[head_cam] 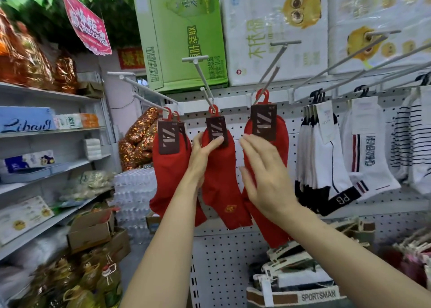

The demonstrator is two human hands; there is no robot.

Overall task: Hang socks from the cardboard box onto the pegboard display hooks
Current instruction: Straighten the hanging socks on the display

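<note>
The middle red sock (221, 179), a soft knit pair folded flat, is hung by a red plastic hanger (213, 110) on a thin white metal hook (206, 95) of the pegboard (233, 261). Its long axis is set nearly upright, cuff at the top and toe pointed down and slightly to the right; a small gold emblem is stitched near the toe. A stiff dark brown card label (217, 130) with pale slanted stripes is folded over the cuff.

The label's lower edge is pinched by the left hand (203, 153), thumb laid across the front of the card and fingers tucked behind the sock. The right hand (263, 174) is held spread with fingers straight and apart, in front of the gap between the middle sock and the right red sock (268, 149); whether it touches either cannot be told.

The right sock is hung higher on its own hook, and a left red sock (170, 167) is hung just beside the left hand, both with the same card labels and toes down.

To the right, white socks (326, 158) with black and striped trim are hung in rows. Above the perforated metal board, a green carton (184, 34) and glossy white packs (275, 32) are stacked.
</note>
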